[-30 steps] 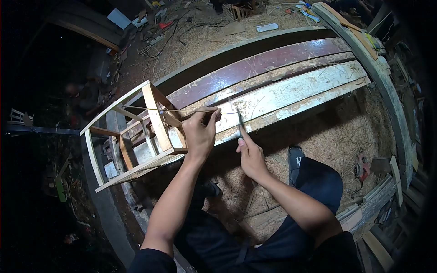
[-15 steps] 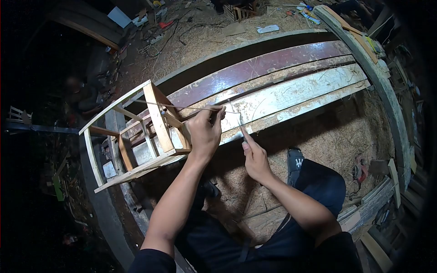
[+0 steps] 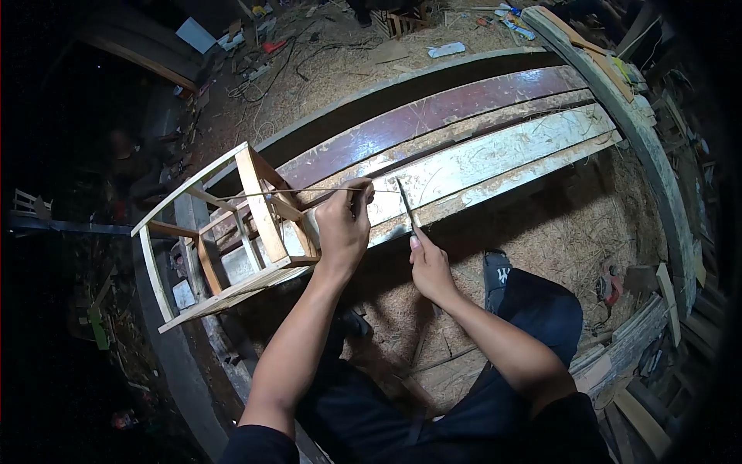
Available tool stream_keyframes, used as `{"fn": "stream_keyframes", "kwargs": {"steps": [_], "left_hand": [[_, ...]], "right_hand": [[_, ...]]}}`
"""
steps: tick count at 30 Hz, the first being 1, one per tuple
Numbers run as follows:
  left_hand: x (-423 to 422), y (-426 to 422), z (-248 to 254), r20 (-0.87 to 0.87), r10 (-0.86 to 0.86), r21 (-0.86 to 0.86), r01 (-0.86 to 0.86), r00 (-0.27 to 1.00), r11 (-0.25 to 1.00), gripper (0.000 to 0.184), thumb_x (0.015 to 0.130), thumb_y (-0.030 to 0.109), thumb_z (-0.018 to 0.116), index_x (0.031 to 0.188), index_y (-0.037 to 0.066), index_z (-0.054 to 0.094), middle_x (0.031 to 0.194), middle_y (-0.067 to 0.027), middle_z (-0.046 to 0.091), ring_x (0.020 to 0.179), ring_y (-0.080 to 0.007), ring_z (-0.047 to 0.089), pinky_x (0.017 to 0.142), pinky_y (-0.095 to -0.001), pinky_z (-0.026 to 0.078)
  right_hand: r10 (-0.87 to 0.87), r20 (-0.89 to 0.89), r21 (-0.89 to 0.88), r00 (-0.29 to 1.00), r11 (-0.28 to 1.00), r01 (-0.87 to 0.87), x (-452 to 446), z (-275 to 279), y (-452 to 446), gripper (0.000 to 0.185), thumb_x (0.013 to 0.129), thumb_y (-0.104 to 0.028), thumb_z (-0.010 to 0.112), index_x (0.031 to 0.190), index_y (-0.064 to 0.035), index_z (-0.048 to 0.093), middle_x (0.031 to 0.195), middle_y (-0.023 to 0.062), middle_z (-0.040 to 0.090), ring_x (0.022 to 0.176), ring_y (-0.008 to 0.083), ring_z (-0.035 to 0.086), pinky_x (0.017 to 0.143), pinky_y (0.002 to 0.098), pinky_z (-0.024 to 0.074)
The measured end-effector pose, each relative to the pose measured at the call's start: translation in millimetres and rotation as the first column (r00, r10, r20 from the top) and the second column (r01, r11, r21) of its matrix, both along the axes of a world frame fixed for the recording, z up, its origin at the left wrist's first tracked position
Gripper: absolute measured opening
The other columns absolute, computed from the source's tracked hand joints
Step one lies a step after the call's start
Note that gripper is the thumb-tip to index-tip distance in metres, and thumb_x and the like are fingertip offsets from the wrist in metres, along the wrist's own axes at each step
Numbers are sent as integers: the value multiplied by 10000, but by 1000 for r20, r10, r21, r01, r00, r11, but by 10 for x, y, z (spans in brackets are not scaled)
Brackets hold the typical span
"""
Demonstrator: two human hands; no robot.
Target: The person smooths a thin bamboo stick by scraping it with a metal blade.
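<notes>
My left hand [image 3: 344, 226] pinches a thin strip [image 3: 309, 190] that runs leftward across the wooden frame [image 3: 263, 207] and pokes out a little to the right of my fingers. In my right hand [image 3: 430, 267] is a slim knife-like tool [image 3: 406, 203], its dark blade pointing up and away from me, close to the strip's right end. The wooden frame, made of pale slats, lies on its side at the left end of the bench [image 3: 495, 158], touching or very near my left wrist.
Beyond the bench runs a long beam [image 3: 386, 87]; a thick timber [image 3: 649, 139] crosses at the right. Shavings cover the ground [image 3: 572, 224]. A red tool [image 3: 612, 286] lies at the right. A dim person [image 3: 127, 158] is at the far left.
The view has shifted slightly. The blade moved away from me, then now stands more upright near the strip's end. My left hand still holds the strip, which now looks straighter.
</notes>
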State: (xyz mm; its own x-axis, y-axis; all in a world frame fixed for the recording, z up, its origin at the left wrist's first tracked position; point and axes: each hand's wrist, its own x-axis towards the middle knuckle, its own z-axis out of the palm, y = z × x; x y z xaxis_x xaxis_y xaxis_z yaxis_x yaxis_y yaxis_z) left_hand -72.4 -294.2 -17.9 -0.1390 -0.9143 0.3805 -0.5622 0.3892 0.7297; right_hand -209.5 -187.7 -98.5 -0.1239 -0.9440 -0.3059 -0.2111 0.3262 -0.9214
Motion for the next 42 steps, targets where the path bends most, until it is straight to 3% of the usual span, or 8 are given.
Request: {"fn": "stream_keyframes", "kwargs": {"steps": [5, 16, 20, 23, 26, 36, 38, 42], "left_hand": [[-16, 55, 41, 50, 5, 12, -6, 999, 1000, 120, 915, -6, 678, 1029, -32, 703, 850, -146, 748, 807, -186, 749, 714, -297, 591], [11, 28, -10, 48, -14, 7, 14, 999, 1000, 111, 916, -26, 667, 1022, -37, 699, 855, -144, 747, 824, -177, 746, 724, -293, 596], [-24, 81, 76, 21, -8, 60, 7, 1000, 998, 125, 922, -37, 653, 1041, -46, 691, 877, -148, 748, 853, -192, 745, 770, -302, 605], [-7, 62, -22, -14, -10, 42, 11, 1000, 999, 134, 923, -39, 649, 1051, -46, 689, 888, -147, 749, 849, -192, 744, 778, -303, 605], [-11, 83, -13, -16, -21, 32, 22, 1000, 999, 134, 926, -35, 647, 1052, -49, 691, 891, -154, 747, 851, -192, 743, 785, -302, 606], [31, 51, -27, -19, -27, 26, 28, 999, 999, 145, 925, -33, 635, 1063, -44, 677, 878, -174, 735, 820, -214, 746, 727, -310, 595], [9, 56, -40, -35, -39, -10, 38, 999, 999, 150, 910, -38, 639, 1055, -24, 677, 860, -191, 727, 784, -231, 747, 671, -315, 580], [27, 44, -25, -102, -11, 65, 18, 995, 998, 153, 917, -45, 618, 1060, -35, 673, 864, -193, 728, 804, -240, 752, 691, -318, 590]], "right_hand": [[6, -30, -342, 1000, 940, -16, 20, -87, 46, 457, 1074, -254, 405, 1453, -5, 455, 690, 114, 544, 655, 187, 567, 663, 342, 486], [-54, -148, -105, 988, 994, 39, -5, -133, -4, 470, 1075, -264, 415, 1443, 25, 458, 772, 134, 559, 714, 213, 570, 719, 354, 488], [37, 17, -294, 999, 955, -31, 34, 87, 40, 440, 1060, -242, 418, 1400, 30, 483, 1101, 336, 643, 1073, 496, 609, 895, 491, 493], [2, -22, 118, 1000, 993, 0, -31, 61, -52, 439, 1061, -248, 422, 1390, 34, 494, 1142, 324, 640, 1110, 498, 594, 931, 473, 487], [3, 23, -141, 1000, 990, 1, 51, 1, 22, 430, 1062, -251, 412, 1373, 29, 508, 1125, 334, 638, 1097, 498, 595, 924, 492, 488], [6, 24, -325, 1000, 946, 2, 85, 45, 6, 437, 1062, -261, 401, 1376, 25, 504, 1022, 338, 646, 1004, 491, 632, 844, 512, 499], [-46, -51, 25, 998, 999, 47, 81, -138, -39, 467, 1082, -313, 367, 1428, -22, 486, 705, 100, 517, 651, 182, 532, 642, 350, 466], [-59, -11, -117, 998, 991, 57, 95, -115, -37, 450, 1082, -309, 370, 1421, -46, 504, 658, 92, 492, 602, 173, 516, 617, 358, 463]]}}
